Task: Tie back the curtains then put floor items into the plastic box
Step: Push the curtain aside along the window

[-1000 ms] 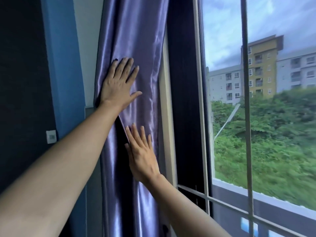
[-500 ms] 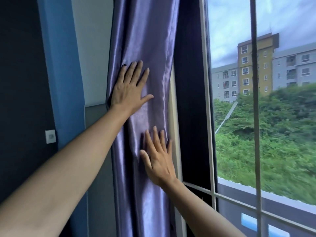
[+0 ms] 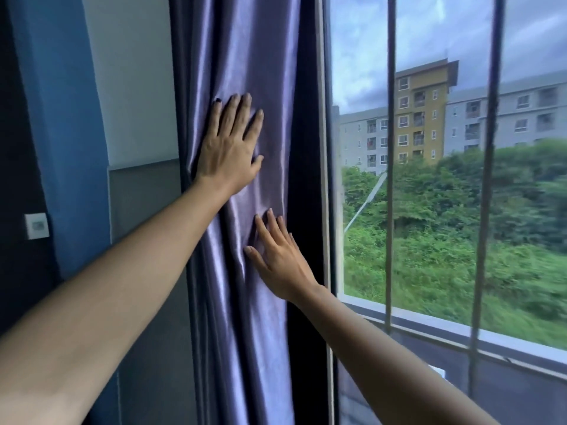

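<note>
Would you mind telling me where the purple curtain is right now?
In the head view the curtain hangs left of centre, gathered between the wall and the window frame, with both hands flat on it.

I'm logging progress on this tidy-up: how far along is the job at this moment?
Done: the purple curtain is already gathered at the left side of the window. In hand: the left hand and right hand both press flat on the fabric, fingers straight; no tie-back is visible, so it is not yet tied. Left: tying it, then the floor items and plastic box, which are out of view.
</note>
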A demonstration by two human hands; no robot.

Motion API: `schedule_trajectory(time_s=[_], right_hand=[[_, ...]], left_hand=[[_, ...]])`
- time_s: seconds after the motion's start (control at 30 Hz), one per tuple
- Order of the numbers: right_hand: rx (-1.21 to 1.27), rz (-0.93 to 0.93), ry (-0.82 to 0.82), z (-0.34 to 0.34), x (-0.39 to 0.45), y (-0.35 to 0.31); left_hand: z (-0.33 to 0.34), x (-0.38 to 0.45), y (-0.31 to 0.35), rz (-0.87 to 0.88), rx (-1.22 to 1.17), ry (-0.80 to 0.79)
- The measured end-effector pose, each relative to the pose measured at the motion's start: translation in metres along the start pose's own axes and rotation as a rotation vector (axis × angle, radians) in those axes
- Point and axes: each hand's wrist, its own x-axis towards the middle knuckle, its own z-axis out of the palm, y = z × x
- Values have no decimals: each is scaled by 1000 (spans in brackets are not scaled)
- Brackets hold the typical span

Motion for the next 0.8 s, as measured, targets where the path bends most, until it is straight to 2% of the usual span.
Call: schedule_trajectory(time_s=[0.2, 0.5, 0.63, 0.8], right_hand=[[-46, 8, -141, -48, -35, 3], [-129, 90, -155, -132, -121, 17], [-209, 100, -116, -183, -163, 25], [-370, 86, 12, -263, -215, 32]], left_hand=[[-35, -1, 28, -14, -82, -11], [-93, -3, 73, -58, -205, -33], [-125, -3, 98, -91, -273, -57], [-181, 14, 160, -64, -479, 74]])
